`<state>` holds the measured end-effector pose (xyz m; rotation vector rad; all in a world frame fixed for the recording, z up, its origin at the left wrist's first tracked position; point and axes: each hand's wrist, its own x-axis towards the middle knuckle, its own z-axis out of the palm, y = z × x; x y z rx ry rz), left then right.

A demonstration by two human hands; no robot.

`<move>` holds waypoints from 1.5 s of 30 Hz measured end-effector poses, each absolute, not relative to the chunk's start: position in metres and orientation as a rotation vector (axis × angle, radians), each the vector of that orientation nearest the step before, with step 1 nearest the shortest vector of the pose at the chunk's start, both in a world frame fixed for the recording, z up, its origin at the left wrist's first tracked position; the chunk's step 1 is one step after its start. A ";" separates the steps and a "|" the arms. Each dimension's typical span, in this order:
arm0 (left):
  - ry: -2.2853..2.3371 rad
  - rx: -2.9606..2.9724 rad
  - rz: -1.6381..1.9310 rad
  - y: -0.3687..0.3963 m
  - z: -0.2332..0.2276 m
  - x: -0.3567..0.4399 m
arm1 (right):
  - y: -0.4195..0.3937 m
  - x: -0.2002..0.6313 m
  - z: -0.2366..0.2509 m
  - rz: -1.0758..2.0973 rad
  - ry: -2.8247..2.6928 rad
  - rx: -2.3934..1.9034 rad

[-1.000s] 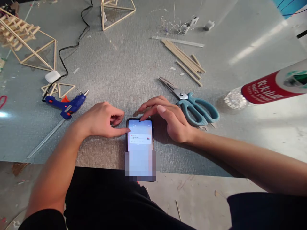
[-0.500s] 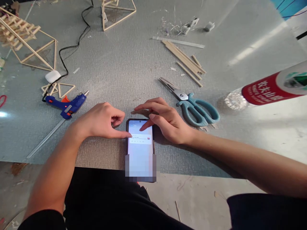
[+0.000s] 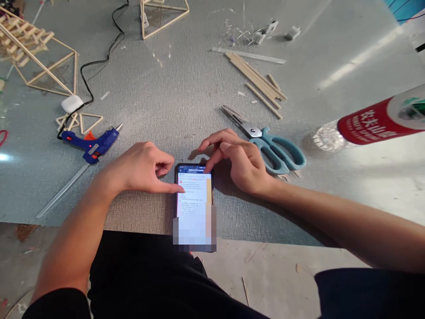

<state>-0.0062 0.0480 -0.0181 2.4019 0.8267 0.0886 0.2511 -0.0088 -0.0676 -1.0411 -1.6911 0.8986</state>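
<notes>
Left grip (image 3: 144,167) curls with thumb stretched wide over the phone (image 3: 194,204); right grip (image 3: 244,165) arches, loosely parted.

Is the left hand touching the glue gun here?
Apart. The head view shows bare table between the left hand and the glue gun, with no overlap of their outlines.

The bottle's red label (image 3: 367,119) reads "农夫山泉" and "NONGFU SPRING".
</notes>
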 end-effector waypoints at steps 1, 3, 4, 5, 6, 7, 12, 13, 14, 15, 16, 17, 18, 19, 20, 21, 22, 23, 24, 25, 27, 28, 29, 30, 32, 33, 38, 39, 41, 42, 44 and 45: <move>0.826 2.408 0.089 0.047 -0.018 -0.006 | -0.009 0.251 -0.068 0.900 -1.674 -1.036; 0.823 2.423 0.090 0.046 -0.017 -0.005 | -0.009 0.251 -0.069 0.894 -1.634 -1.035; 0.823 2.430 0.090 0.045 -0.016 -0.004 | -0.009 0.251 -0.070 0.885 -1.621 -1.037; 0.821 2.436 0.091 0.045 -0.016 -0.004 | -0.009 0.251 -0.070 0.873 -1.616 -1.039; 0.818 2.442 0.094 0.044 -0.015 -0.004 | -0.008 0.251 -0.070 0.861 -1.620 -1.040; 0.817 2.448 0.100 0.044 -0.014 -0.004 | -0.008 0.251 -0.070 0.851 -1.629 -1.040; 0.815 2.465 0.104 0.043 -0.015 -0.003 | -0.007 0.249 -0.071 0.835 -1.619 -1.035; 0.821 2.470 0.093 0.043 -0.016 -0.003 | -0.007 0.249 -0.072 0.827 -1.609 -1.026; 0.832 2.476 0.079 0.043 -0.017 -0.003 | -0.006 0.249 -0.073 0.818 -1.602 -1.017; 0.850 2.482 0.066 0.044 -0.018 -0.003 | -0.005 0.249 -0.074 0.808 -1.599 -1.007; 0.873 2.486 0.056 0.044 -0.018 -0.003 | -0.005 0.250 -0.074 0.798 -1.601 -0.998; 0.899 2.488 0.048 0.045 -0.019 -0.003 | -0.004 0.250 -0.075 0.789 -1.606 -0.992; 0.924 2.488 0.042 0.045 -0.019 -0.003 | -0.004 0.250 -0.074 0.781 -1.615 -0.986; 0.945 2.486 0.038 0.046 -0.019 -0.003 | -0.005 0.251 -0.073 0.768 -1.627 -0.976; 0.959 2.483 0.033 0.046 -0.019 -0.003 | -0.007 0.251 -0.072 0.751 -1.641 -0.963; 0.966 2.478 0.027 0.047 -0.019 -0.003 | -0.009 0.251 -0.069 0.729 -1.663 -0.946; 0.970 2.470 0.018 0.047 -0.019 -0.003 | -0.012 0.251 -0.067 0.703 -1.689 -0.921; 0.971 2.460 0.008 0.047 -0.019 -0.003 | -0.015 0.251 -0.064 0.674 -1.724 -0.880; 0.971 2.451 -0.002 0.048 -0.019 -0.003 | -0.018 0.251 -0.063 0.638 -1.767 -0.819; 0.972 2.444 -0.012 0.048 -0.019 -0.003 | -0.022 0.252 -0.061 0.591 -1.822 -0.733; 0.983 2.439 -0.016 0.048 -0.019 -0.003 | -0.028 0.252 -0.061 0.460 -1.971 -0.489; 0.988 2.443 -0.012 0.047 -0.019 -0.003 | -0.031 0.251 -0.062 0.387 -2.048 -0.360; 0.993 2.449 -0.003 0.047 -0.019 -0.003 | -0.034 0.250 -0.063 0.315 -2.117 -0.243; 0.996 2.456 0.007 0.047 -0.019 -0.003 | -0.036 0.249 -0.064 0.249 -2.167 -0.147; 0.992 2.468 0.023 0.046 -0.019 -0.002 | -0.041 0.245 -0.065 0.179 -2.217 -0.035; 0.988 2.472 0.029 0.046 -0.019 -0.002 | -0.043 0.243 -0.065 0.173 -2.221 -0.008; 0.971 2.479 0.051 0.047 -0.022 -0.003 | -0.050 0.238 -0.061 0.209 -2.263 0.055; 0.969 2.481 0.056 0.047 -0.022 -0.003 | -0.051 0.237 -0.061 0.213 -2.275 0.055; 0.959 2.481 0.072 0.047 -0.022 -0.003 | -0.052 0.237 -0.062 0.231 -2.284 0.050; 0.951 2.478 0.083 0.047 -0.022 -0.004 | -0.052 0.237 -0.062 0.238 -2.290 0.048; 0.932 2.466 0.108 0.047 -0.021 -0.003 | -0.052 0.237 -0.063 0.252 -2.311 0.044; 0.925 2.461 0.120 0.047 -0.021 -0.003 | -0.052 0.237 -0.063 0.265 -2.326 0.041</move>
